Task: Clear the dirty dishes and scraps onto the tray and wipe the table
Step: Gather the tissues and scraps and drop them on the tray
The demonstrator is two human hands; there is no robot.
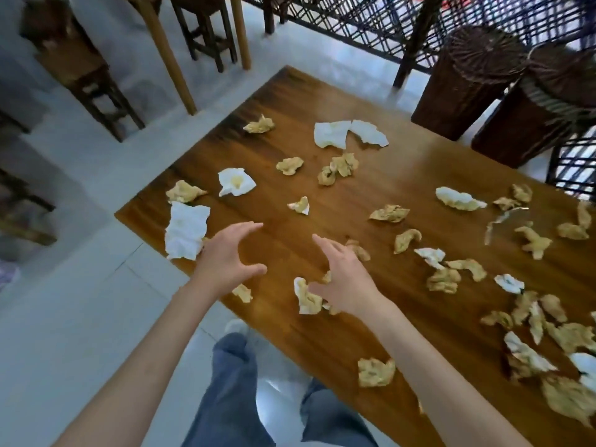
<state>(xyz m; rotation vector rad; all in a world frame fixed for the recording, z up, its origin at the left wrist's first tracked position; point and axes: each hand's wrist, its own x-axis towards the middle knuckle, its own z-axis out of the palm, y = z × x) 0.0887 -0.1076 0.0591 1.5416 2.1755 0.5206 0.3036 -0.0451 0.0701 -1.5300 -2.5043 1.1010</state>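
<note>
A wooden table is strewn with several crumpled napkins, some white, most stained yellow-brown. Above its near-left corner hovers my left hand, fingers spread and slightly bent, holding nothing; a white napkin lies just left of it. My right hand is beside it, fingers spread, empty, over a stained napkin. A small stained scrap lies beyond both hands. A clear, broken-looking plastic piece lies among the scraps at the right. No tray or dishes are in view.
Two dark wicker stools stand beyond the table's far edge, with dark lattice chairs behind. Wooden stools and table legs stand on the grey floor to the left. My jeans-clad legs are at the table's near edge.
</note>
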